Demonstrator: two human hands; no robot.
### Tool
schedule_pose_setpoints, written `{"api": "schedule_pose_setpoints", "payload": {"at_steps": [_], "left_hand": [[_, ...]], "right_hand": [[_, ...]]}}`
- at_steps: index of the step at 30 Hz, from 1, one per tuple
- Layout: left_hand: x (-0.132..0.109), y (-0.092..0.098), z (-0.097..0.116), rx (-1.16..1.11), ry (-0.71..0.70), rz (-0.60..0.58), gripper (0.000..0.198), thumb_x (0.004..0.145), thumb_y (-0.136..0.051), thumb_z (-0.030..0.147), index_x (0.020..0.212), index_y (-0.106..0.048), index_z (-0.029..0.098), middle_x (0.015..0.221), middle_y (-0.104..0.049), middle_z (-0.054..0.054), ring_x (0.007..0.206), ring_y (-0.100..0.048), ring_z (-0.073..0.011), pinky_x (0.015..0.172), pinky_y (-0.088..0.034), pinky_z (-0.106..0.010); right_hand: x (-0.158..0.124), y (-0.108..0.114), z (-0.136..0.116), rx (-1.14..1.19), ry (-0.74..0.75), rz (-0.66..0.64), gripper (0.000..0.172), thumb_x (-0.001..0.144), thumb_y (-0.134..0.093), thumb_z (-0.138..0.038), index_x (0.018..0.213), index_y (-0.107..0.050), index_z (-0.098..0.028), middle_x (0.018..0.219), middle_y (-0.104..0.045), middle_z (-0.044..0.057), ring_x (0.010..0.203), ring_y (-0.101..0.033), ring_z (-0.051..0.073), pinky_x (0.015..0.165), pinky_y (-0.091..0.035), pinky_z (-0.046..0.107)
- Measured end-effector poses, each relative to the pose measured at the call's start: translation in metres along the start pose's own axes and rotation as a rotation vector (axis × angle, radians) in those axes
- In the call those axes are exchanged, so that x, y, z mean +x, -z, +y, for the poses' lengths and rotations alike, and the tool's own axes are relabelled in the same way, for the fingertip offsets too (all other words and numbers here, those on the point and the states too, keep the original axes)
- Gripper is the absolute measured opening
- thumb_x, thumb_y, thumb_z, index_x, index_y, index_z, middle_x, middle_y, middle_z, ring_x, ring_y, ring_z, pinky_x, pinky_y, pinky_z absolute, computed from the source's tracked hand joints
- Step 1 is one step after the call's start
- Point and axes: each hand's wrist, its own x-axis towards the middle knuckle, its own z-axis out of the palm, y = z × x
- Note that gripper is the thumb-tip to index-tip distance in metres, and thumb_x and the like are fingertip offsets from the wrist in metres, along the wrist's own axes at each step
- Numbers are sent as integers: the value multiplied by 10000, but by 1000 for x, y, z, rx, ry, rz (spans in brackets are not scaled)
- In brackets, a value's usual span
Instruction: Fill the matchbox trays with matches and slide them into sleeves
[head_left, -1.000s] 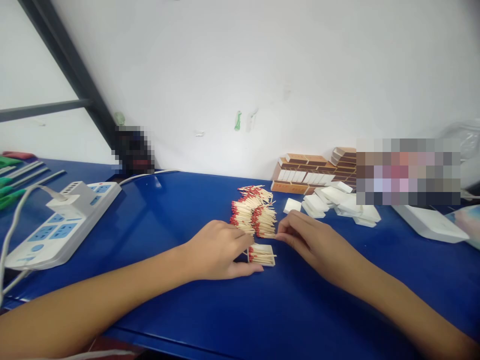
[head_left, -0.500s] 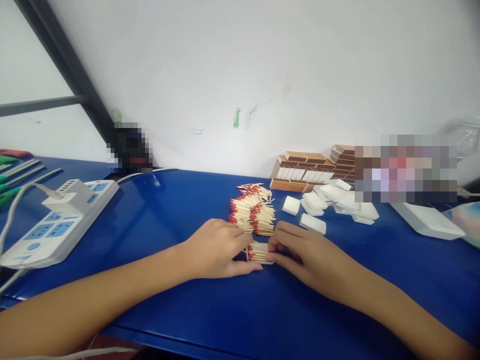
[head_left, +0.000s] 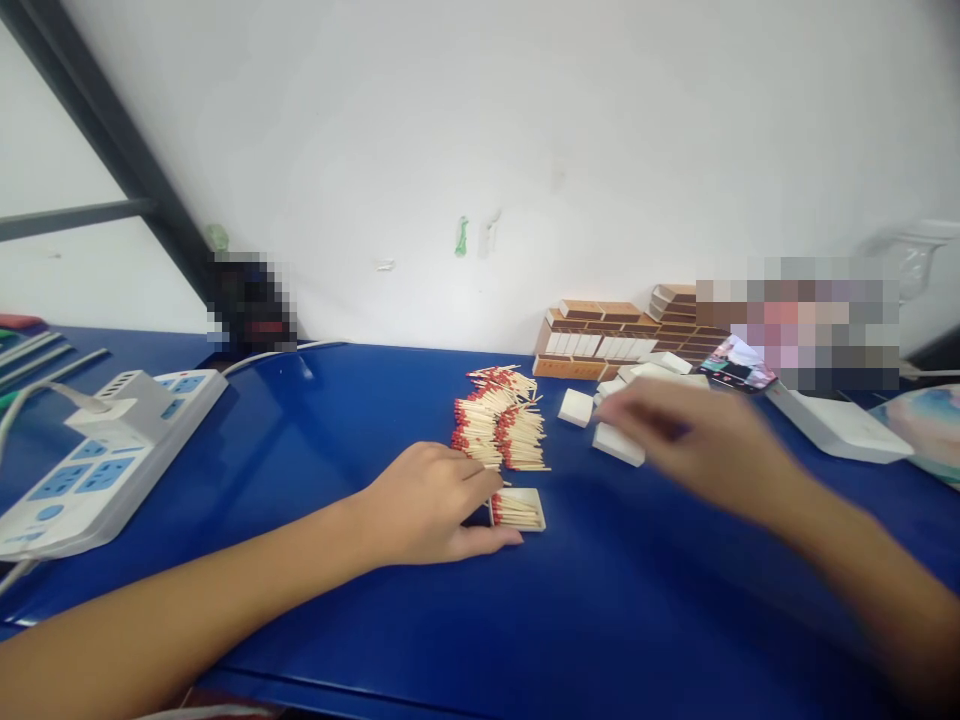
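My left hand rests on the blue table with its thumb and fingers around the left end of a small white matchbox tray. Inside the tray lie several red-tipped matches, heads to the left. My right hand is raised over the white trays at the right, blurred by motion; its fingers look bent, and whether they hold anything does not show. Just beyond the held tray is a heap of loose matches. Two white trays lie near my right fingertips, with more partly hidden behind the hand.
Brown matchboxes are stacked against the wall at the back. A white power strip with cables lies at the left. To the right are a phone-like screen and a white box.
My right hand has let go of the matchbox tray and moved up and right, over the white trays. My left hand stays at the tray. The view has shifted slightly.
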Motion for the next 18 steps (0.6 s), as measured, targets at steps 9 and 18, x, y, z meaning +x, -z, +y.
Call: {"api": "schedule_pose_setpoints", "payload": {"at_steps": [9,18], "left_hand": [[0,-2,-1,-19,-5,10,460,981,-572,586,864,-688,156,639,-654,-8,587,-648,-170,556,-468,-308],[0,-2,-1,-28,0,9,455,977,-579,588,889,-698,158,656,-674,-7,606,-675,-181,566,-463,-315]], "right_hand": [[-21,75,163,-611,-788,575,796,718,-870,-423,1371,-568,-82,818,-709,144,808,-631,308,652,-357,405],[-22,59,162,-810,-676,419,995,805,-775,-581,1605,-339,-180,1297,-565,281,1079,-591,363,688,-327,414]]}}
